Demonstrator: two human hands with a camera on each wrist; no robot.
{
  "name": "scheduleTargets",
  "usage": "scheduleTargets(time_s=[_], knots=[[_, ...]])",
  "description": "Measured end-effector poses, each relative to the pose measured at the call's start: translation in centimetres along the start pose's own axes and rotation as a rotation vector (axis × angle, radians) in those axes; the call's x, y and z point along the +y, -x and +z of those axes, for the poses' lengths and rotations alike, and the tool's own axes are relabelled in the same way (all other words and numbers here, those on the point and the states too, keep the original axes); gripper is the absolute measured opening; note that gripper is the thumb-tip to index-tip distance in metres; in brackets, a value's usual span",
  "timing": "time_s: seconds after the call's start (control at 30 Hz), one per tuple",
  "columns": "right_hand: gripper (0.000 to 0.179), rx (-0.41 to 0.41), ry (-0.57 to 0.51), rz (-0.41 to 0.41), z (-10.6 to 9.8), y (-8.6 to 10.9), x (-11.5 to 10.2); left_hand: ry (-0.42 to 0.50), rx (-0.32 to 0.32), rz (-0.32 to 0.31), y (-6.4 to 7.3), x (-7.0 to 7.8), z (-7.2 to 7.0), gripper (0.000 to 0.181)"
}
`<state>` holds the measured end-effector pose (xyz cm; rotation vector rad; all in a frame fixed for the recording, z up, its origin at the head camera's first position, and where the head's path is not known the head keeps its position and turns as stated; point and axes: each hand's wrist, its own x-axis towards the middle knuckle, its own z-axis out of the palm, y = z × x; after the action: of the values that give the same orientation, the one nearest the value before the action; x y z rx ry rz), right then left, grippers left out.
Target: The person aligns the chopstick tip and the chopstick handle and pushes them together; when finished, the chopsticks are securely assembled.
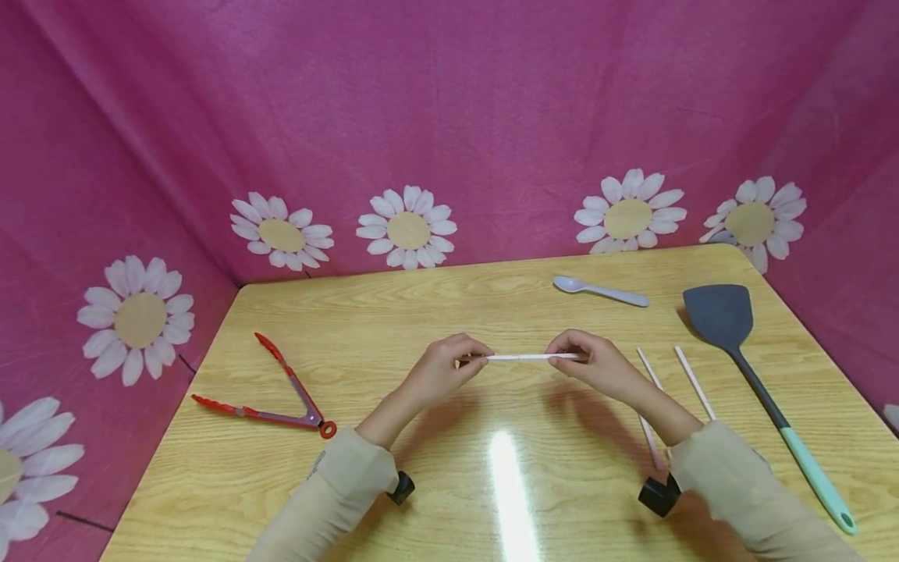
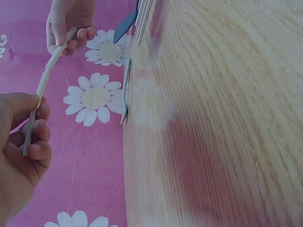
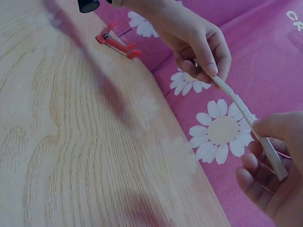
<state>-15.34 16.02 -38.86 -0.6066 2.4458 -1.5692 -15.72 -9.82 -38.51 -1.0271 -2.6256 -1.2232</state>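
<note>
Both hands hold a thin white stick (image 1: 518, 357) level above the table, one near each end. A kink shows near its middle in both wrist views, where the stick (image 2: 43, 81) bends slightly. My left hand (image 1: 449, 364) pinches the left end between thumb and fingers. The right end is pinched by my right hand (image 1: 591, 361), and a short tip of the stick (image 3: 278, 171) reaches past the thumb into the palm. Under the right forearm lie two more thin white sticks, a nearer one (image 1: 649, 437) partly covered by the arm and another (image 1: 694, 381) beside it.
Red-tipped tongs (image 1: 309, 417) lie spread apart on the left of the wooden table (image 1: 421, 304). A pale spoon (image 1: 600, 292) is at the back right. A dark turner (image 1: 755, 382) with a mint handle lies along the right side. Pink flowered cloth (image 1: 449, 117) hangs behind.
</note>
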Motion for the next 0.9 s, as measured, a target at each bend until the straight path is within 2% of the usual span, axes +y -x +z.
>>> scheduleTargets(time_s=[0.23, 0.9], knots=[[0.017, -0.009, -0.05, 0.024, 0.25, 0.06, -0.36, 0.0, 0.003, 0.014, -0.02, 0.09, 0.05, 0.012], [0.012, -0.001, -0.032, -0.017, 0.47, -0.08, -0.43, -0.005, 0.025, 0.021, -0.15, 0.38, 0.13, 0.01]])
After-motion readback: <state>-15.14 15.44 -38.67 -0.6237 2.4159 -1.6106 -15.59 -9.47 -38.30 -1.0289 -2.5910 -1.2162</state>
